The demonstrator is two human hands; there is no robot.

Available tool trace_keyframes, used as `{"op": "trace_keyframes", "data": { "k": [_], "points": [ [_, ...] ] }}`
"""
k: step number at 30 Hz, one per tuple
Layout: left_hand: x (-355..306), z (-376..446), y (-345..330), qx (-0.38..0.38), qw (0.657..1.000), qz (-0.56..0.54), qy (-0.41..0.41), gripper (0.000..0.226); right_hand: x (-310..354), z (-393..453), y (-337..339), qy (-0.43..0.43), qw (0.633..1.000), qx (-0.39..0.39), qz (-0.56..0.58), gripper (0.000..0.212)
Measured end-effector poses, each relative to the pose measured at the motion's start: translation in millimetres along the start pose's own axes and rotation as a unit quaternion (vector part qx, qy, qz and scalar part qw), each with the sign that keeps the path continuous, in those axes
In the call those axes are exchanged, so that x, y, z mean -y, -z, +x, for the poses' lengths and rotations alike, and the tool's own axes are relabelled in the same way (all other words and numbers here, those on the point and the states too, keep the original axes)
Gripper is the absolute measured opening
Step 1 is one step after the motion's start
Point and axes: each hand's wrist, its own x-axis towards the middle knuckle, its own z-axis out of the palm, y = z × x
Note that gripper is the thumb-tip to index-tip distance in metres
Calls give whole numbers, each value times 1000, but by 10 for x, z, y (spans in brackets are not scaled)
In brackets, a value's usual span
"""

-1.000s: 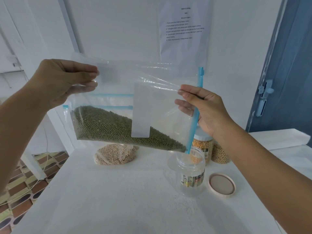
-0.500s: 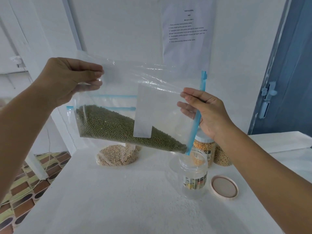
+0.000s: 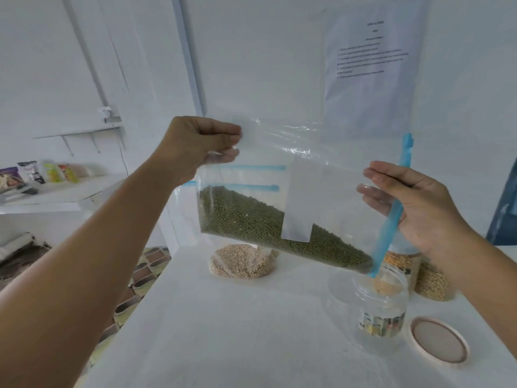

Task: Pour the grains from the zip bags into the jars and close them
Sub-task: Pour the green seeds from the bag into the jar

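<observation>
Holding: two hands keep one clear zip bag (image 3: 321,175) aloft over the white table (image 3: 223,331), tilted so its lower right corner hangs just above the open jar (image 3: 381,309).
Table: white, faintly textured surface filling the near foreground; patterned floor tiles (image 3: 145,270) show past its left edge.
Lid: one round beige lid (image 3: 438,343) lies flat on the table just right of the open jar, apart from it.
Open jar: one clear plastic jar with a printed label band, upright, mouth uncovered.
Left hand: left hand (image 3: 195,147) pinches the bag's upper left corner between thumb and curled fingers.
Right hand: right hand (image 3: 414,208) holds the bag's right edge at the blue zip strip (image 3: 391,208), fingers straight and pressed together along the plastic, the thumb's side hidden.
Grains: green grains (image 3: 251,219) sit heaped along the bag's lower edge, sloping down toward the zip end; a white label patch (image 3: 302,203) covers part of them.
Second bag: one bag of pale tan grains (image 3: 240,261) lies on the table behind the held bag.
Filled jars: two jars (image 3: 430,278) of yellowish grain stand behind the open one, partly hidden by the right hand.
Room: white wall with one printed paper sheet (image 3: 375,60); a shelf of colourful packets (image 3: 42,175) far left; a blue door edge (image 3: 506,208) far right.
</observation>
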Motion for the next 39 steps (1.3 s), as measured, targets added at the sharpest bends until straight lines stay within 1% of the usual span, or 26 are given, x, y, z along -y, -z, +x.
{"op": "trace_keyframes", "data": {
  "k": [7,14,24,27,39],
  "points": [
    [28,14,-15,-4,1000,-4,3,19,8,-14,-21,3,1000,1,-1,21],
    [-10,84,-18,8,1000,-2,-11,27,25,-32,-3,2,1000,7,2,20],
    [-53,142,-57,20,999,1,-25,18,67,-78,40,9,1000,-5,-5,21],
    [-86,157,-79,21,999,1,-31,18,103,-73,44,17,1000,-9,-6,21],
    [-88,158,-99,23,999,10,-26,17,35,-117,45,3,1000,-13,3,21]
  ]
}}
